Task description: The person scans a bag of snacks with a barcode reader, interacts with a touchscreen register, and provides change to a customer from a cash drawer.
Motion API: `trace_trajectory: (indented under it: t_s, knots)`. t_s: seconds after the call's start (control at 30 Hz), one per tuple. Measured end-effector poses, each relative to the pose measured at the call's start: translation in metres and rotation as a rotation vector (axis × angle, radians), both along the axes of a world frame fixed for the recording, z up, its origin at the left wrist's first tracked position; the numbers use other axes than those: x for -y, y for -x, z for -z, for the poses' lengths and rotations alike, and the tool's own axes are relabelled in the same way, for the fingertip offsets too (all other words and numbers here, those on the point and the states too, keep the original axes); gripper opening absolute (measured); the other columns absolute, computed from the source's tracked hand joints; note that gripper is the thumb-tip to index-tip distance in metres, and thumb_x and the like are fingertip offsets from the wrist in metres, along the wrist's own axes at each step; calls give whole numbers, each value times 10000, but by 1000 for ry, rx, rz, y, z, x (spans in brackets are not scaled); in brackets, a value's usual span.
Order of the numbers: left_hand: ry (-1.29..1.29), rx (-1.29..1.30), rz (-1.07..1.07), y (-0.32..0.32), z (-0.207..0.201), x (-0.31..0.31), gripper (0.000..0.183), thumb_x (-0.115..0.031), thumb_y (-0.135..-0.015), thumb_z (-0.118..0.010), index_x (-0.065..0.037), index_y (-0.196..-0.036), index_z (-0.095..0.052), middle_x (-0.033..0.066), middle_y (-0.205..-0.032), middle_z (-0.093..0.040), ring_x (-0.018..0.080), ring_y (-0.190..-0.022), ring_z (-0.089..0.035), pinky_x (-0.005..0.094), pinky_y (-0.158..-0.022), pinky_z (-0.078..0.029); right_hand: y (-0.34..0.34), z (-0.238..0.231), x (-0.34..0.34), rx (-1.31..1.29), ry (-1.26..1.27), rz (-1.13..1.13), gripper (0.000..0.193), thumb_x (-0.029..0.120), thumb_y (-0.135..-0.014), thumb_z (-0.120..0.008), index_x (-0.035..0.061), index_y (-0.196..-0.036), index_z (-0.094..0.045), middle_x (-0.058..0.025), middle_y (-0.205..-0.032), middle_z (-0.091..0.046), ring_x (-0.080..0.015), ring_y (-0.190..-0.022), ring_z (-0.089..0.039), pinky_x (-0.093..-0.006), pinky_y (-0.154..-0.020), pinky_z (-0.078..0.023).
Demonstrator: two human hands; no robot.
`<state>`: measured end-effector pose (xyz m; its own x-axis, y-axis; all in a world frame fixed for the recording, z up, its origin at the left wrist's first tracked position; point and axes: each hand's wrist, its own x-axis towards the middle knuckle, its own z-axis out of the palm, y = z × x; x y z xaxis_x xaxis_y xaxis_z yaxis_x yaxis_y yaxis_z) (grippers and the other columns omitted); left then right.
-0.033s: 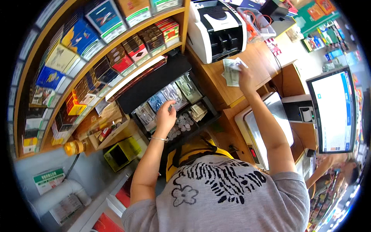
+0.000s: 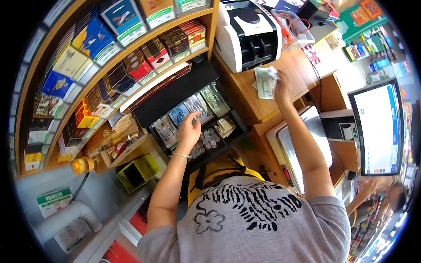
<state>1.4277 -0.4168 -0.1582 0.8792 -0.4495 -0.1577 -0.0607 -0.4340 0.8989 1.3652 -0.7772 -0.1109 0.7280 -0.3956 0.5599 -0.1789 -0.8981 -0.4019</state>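
My left hand (image 2: 189,133) hovers over an open black cash drawer (image 2: 237,139), fingers loosely bent and apart, nothing seen in them. Below it in the drawer are sorted banknotes (image 2: 214,100) under clips, a heap of coins (image 2: 209,141) and some loose folded notes (image 2: 226,127). On the wooden counter to the right, my right hand (image 2: 283,90) pinches a pale banknote (image 2: 272,72), blurred by motion. Greenish banknotes (image 2: 265,86) lie flat on the counter just left of those fingers.
A white-and-black banknote counter (image 2: 250,35) stands behind the notes. Shelves of cigarette packs (image 2: 131,72) rise at the left. A flat metal-topped scale (image 2: 312,136) and a monitor (image 2: 380,127) sit right. A yellow-green box (image 2: 138,173) is left of the drawer. Another person's arm (image 2: 368,192) shows far right.
My right hand has shifted slightly right and toward me, and the greenish notes on the counter show more. The left hand stays nearly where it was.
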Motion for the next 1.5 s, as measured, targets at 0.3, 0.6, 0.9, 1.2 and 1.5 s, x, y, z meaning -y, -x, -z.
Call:
trace_trajectory:
  t_s: [0.3, 0.6, 0.9, 1.2, 1.5]
  knots:
    - [552, -503, -167, -36, -39, -6, 233, -204, -916, -539, -55, -1091, -577, 117, -964, -674, 18, -473, -386, 153, -418, -316, 20, -117, -107, -142, -1018, -360, 300, -29, -890, -532, 19, -1164, -420, -98, -870, -617, -143, -799, -607, -250, -688, -484]
    - [269, 181, -235, -20, -24, -24, 200, -153, -949, -504, -45, -872, -652, -5, -796, -653, 26, -502, -403, 194, -458, -311, -49, 28, -171, -644, -938, -485, 192, 88, -822, -619, -13, -981, -657, -152, -900, -669, -201, -809, -641, -306, -737, -497]
    - [-527, 370, 258, -15, -18, -4, 359, -193, -827, -591, -74, -1166, -577, 148, -1290, -512, 355, -841, -640, 430, -727, -535, -81, 36, -199, -552, -504, -443, 276, 169, -809, -577, 5, -1024, -637, -229, -921, -646, -377, -903, -619, -436, -800, -487]
    - [-625, 283, 202, -18, -22, 13, 397, -252, -906, -473, -95, -1270, -499, 139, -1403, -406, 328, -870, -650, 396, -727, -529, -40, -21, -209, -201, 127, -707, 381, 173, -844, -583, 15, -1189, -549, -170, -1301, -499, -296, -1221, -465, -432, -1063, -323]
    - [-209, 484, -43, 17, -34, -39, 166, -94, -873, -538, -2, -972, -635, 108, -1131, -615, 208, -580, -603, 316, -590, -498, 17, -12, -115, -328, -17, -294, 396, 303, -842, -604, 41, -1136, -566, -178, -1227, -537, -348, -1152, -497, -449, -989, -382]
